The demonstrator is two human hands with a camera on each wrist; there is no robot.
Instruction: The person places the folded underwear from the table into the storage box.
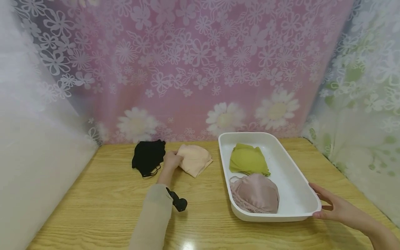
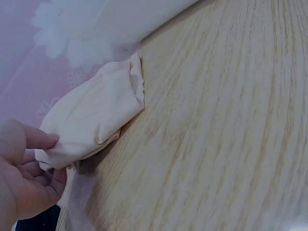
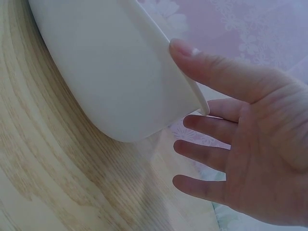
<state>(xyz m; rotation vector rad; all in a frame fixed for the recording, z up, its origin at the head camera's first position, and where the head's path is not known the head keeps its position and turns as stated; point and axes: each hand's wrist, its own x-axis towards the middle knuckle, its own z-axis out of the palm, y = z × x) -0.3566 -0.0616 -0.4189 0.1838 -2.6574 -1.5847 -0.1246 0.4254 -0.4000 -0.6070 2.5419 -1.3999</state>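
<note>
My left hand [image 1: 172, 159] pinches the near left edge of a folded peach bra [image 1: 194, 159] at the back of the table. In the left wrist view the thumb lies on top of the cloth [image 2: 94, 113] with the fingers curled beneath its edge. A black bra [image 1: 148, 157] with thin straps lies just left of that hand. My right hand [image 1: 339, 208] touches the near right corner of a white tray [image 1: 300, 194]. The right wrist view has its thumb against the rim and the other fingers fairly straight and spread [image 3: 202, 156].
Inside the tray lie a yellow-green bra [image 1: 249, 159] towards the back and a mauve lace-edged bra [image 1: 257, 194] in front of it. A floral curtain [image 1: 200, 69] hangs behind the wooden table [image 1: 103, 208], and pale sheets flank both sides.
</note>
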